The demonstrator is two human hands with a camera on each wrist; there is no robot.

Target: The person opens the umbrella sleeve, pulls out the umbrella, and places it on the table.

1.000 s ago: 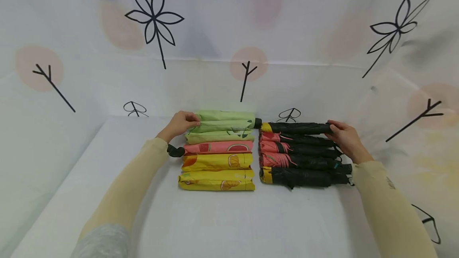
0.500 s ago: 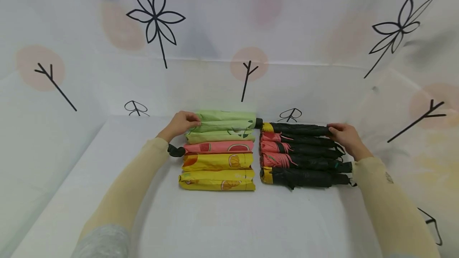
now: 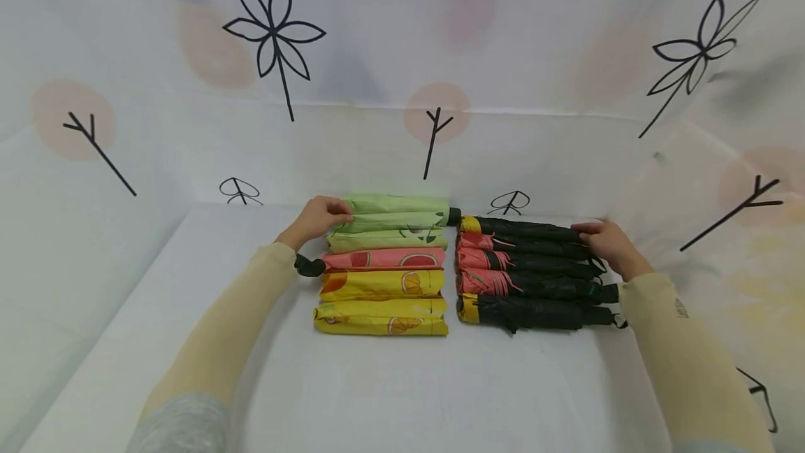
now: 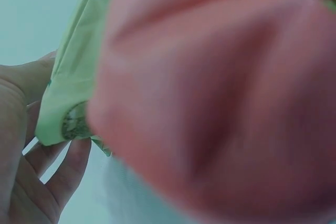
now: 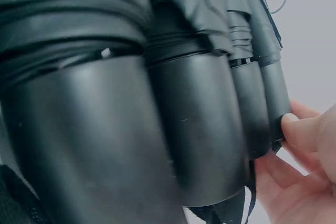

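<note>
My left hand (image 3: 318,219) pinches the left end of a light green umbrella sleeve (image 3: 390,220) at the far side of the table. In the left wrist view, thumb and fingers lie on either side of that green sleeve (image 4: 79,56), while a blurred pink sleeve (image 4: 210,87) fills the foreground. My right hand (image 3: 608,243) holds the handle end of the farthest folded black umbrella (image 3: 525,228), which has a yellow tip at its left. The right wrist view shows my thumb on that handle (image 5: 275,95), with some fingers beneath and partly hidden.
Nearer in the left column lie a pink watermelon-print sleeve (image 3: 383,259) with a black end, and two yellow orange-print sleeves (image 3: 377,285). Several black umbrellas (image 3: 534,311) with pink or yellow tips form the right column. A printed cloth (image 3: 377,145) hangs behind the white table (image 3: 390,397).
My right hand has moved slightly right and toward me at the far black umbrella's handle end. That end has dipped a little nearer. My left hand stays in place on the green sleeve.
</note>
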